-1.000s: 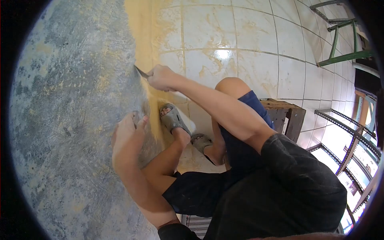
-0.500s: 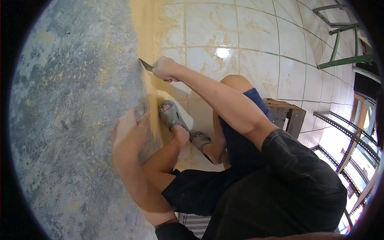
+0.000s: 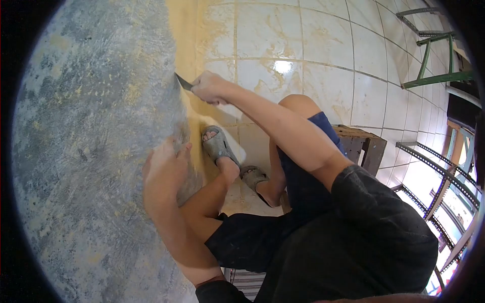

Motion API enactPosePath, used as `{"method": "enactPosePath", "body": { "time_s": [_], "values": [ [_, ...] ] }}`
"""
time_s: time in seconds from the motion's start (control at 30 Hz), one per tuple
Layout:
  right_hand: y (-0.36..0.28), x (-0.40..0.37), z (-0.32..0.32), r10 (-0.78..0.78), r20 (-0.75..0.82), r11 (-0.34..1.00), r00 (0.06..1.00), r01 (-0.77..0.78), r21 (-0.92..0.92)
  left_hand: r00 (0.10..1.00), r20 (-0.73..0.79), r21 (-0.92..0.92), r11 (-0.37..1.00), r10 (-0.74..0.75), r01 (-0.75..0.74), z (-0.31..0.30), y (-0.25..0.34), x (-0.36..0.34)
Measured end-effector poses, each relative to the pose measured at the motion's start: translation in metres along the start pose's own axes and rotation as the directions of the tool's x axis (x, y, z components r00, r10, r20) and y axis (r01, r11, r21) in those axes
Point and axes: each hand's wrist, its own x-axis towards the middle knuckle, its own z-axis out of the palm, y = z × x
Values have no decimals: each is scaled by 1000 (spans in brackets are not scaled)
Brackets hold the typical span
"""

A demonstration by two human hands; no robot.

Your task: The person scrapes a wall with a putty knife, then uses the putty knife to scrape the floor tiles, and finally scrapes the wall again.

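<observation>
My right hand (image 3: 209, 88) is closed around a putty knife (image 3: 183, 82). Its dark, tapering blade points left, with the tip at the edge of the mottled grey wall (image 3: 96, 131). The handle is hidden in my fist. Lower down, my left hand (image 3: 165, 164) lies against the wall, its thumb apart from the fingers. Motion blurs those fingertips, and nothing shows in that hand. Yellow powder (image 3: 184, 30) covers a strip along the foot of the wall.
My sandalled feet (image 3: 220, 146) stand on white floor tiles (image 3: 268, 30) smeared with yellow dust. A wooden stool or crate (image 3: 371, 151) is beside my leg. Green metal legs (image 3: 437, 78) and a perforated metal rack (image 3: 444, 174) stand at the right.
My left hand has shifted slightly right along the wall and is more blurred. My right hand and the putty knife have barely moved.
</observation>
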Motion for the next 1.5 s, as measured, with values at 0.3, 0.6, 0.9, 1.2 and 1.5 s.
{"method": "enactPosePath", "body": {
  "time_s": [0.3, 0.6, 0.9, 1.2, 1.5],
  "values": [
    [-8, 6, -9, 135, -16, 991, 991, -135, -8, 1000, -7, 42, 999, 15, -15, 5, -1, 3],
    [3, 26, -7, 151, -111, 988, 982, -147, 48, 999, 36, 27, 999, -22, 21, 1, -1, 1],
    [-44, -51, 16, 53, -202, 990, 978, -25, 139, 996, 53, -104, 992, -66, 71, -1, -2, -2],
    [-44, -30, 2, 55, -192, 991, 980, -30, 131, 994, -104, -18, 999, 38, -40, 14, -11, -1],
    [-6, -7, 10, 141, -354, 966, 925, -50, 255, 1000, -12, 3, 1000, 17, -17, 9, -13, 2]
  ]
}}
